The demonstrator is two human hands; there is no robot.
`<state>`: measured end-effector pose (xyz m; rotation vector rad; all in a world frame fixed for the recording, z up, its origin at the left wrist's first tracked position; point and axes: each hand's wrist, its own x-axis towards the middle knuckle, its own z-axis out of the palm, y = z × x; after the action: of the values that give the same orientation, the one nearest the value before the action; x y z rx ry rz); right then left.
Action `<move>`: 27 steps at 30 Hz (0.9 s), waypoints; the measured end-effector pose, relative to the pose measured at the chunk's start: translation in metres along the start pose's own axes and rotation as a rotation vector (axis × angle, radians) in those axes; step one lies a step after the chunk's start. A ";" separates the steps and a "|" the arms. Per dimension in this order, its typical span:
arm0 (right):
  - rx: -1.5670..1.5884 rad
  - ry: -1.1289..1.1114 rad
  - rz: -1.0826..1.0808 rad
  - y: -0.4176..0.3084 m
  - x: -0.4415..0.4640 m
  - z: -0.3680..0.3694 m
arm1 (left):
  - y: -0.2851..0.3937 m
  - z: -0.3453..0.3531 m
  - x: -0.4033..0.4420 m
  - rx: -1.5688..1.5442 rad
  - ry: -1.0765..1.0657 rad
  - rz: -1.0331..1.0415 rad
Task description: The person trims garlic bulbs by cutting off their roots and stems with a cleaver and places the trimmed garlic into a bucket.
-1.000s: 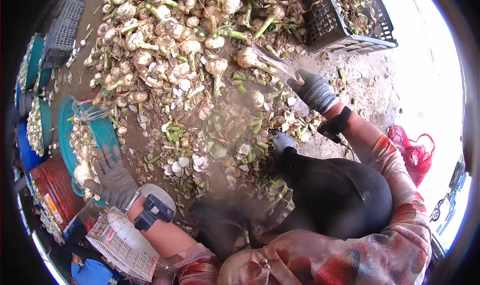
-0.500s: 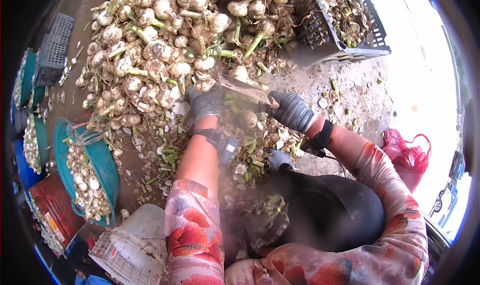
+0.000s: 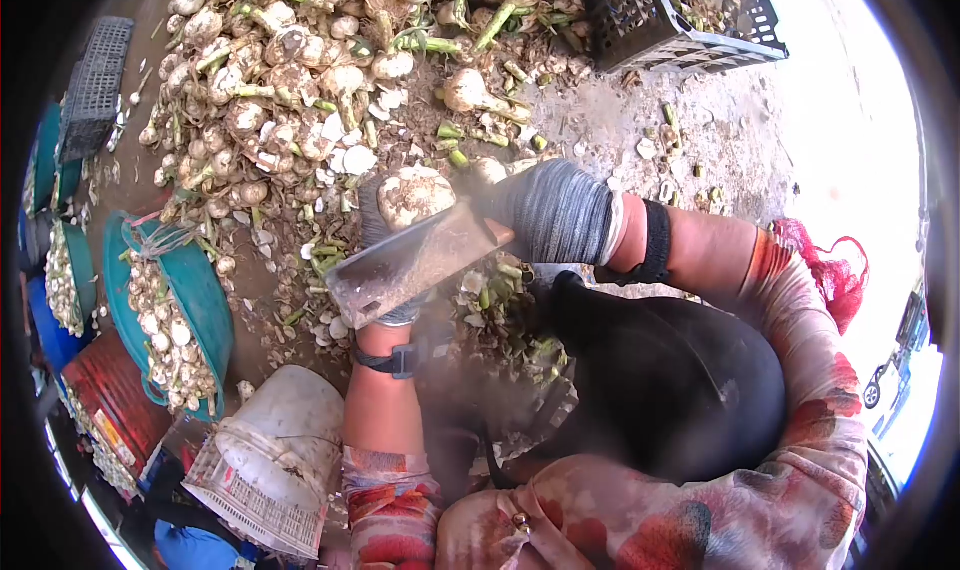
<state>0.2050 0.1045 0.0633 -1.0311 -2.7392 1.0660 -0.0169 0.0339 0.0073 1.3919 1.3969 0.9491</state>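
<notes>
My left hand, in a grey glove, is closed around a garlic bulb whose pale, dirt-streaked face points up. Gripped in my gloved right hand is a cleaver, its wide soiled blade lying across in front of the bulb and over my left wrist. The blade hides part of my left hand. Beyond both hands rises a large heap of garlic with stalks attached. One loose garlic bulb with its stalk lies on the ground in front of the heap.
A black crate of trimmings stands at upper right. On the left are a teal basin of garlic, a white bucket and a grey crate. Cut stalks and peelings litter the ground. A red mesh bag sits at right.
My left hand has drawn back from the heap with a garlic bulb. The cleaver has swung down and left across my left wrist, and the view has shifted lower.
</notes>
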 end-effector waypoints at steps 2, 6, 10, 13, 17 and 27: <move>-0.006 0.029 -0.052 0.003 -0.002 0.007 | 0.003 0.002 -0.005 0.010 -0.003 -0.011; -0.016 0.109 -0.028 0.018 0.001 0.016 | 0.004 0.004 -0.011 0.070 -0.001 -0.012; -0.071 0.120 -0.048 0.027 0.004 0.023 | 0.019 0.008 -0.010 0.104 0.066 -0.063; -0.098 0.054 0.436 0.074 0.009 0.017 | 0.047 0.007 -0.017 0.107 0.146 0.020; 0.429 0.184 0.373 0.056 0.003 0.019 | 0.041 0.007 -0.020 0.011 0.132 0.005; 0.800 0.163 -0.042 0.019 0.022 0.052 | 0.036 0.017 -0.022 -0.427 0.276 -0.157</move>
<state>0.1852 0.0970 0.0071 -0.8516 -1.8812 1.7431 0.0085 0.0127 0.0388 0.8460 1.3758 1.2808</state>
